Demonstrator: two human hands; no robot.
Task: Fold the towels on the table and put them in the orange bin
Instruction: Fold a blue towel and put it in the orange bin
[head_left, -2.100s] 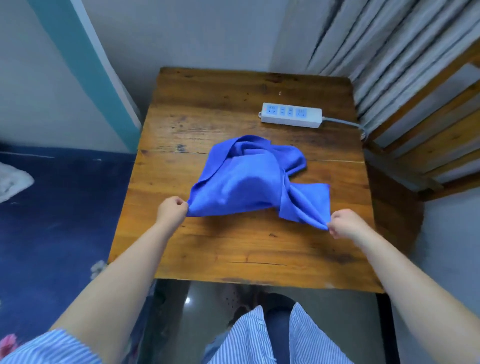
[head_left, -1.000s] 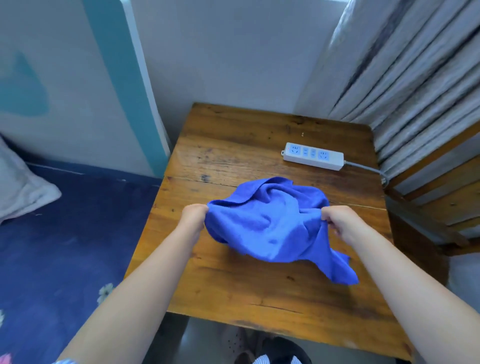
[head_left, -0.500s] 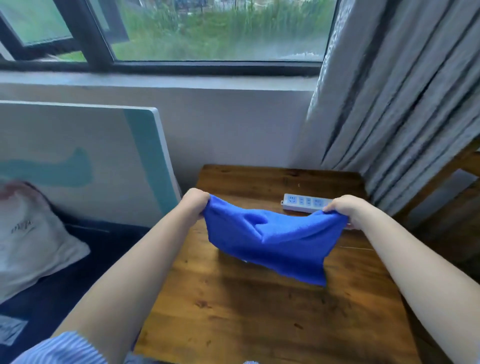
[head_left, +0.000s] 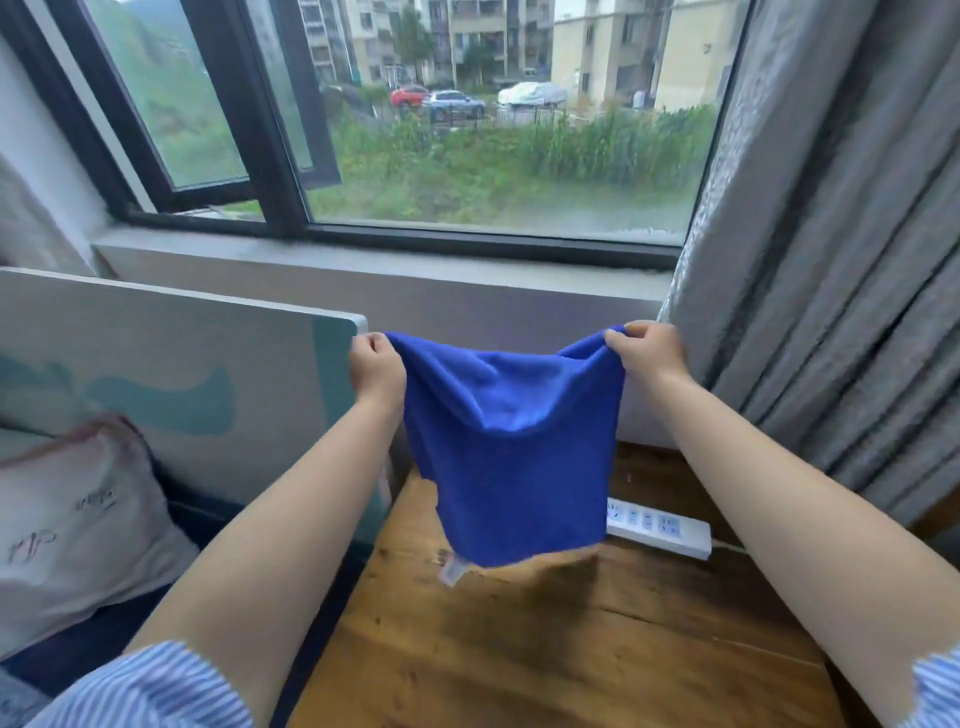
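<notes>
Whereas two seconds earlier it lay crumpled on the table (head_left: 571, 649), the blue towel (head_left: 511, 447) now hangs clear of the wood at frame centre, lifted before the window (head_left: 467, 130). Head view: left hand (head_left: 375, 370) pinches its upper left corner; right hand (head_left: 647, 353) pinches the upper right, top edge sagging between them. A power strip (head_left: 660, 527) lies behind at lower right. Judged: shaken out for a first fold; no orange bin is visible.
</notes>
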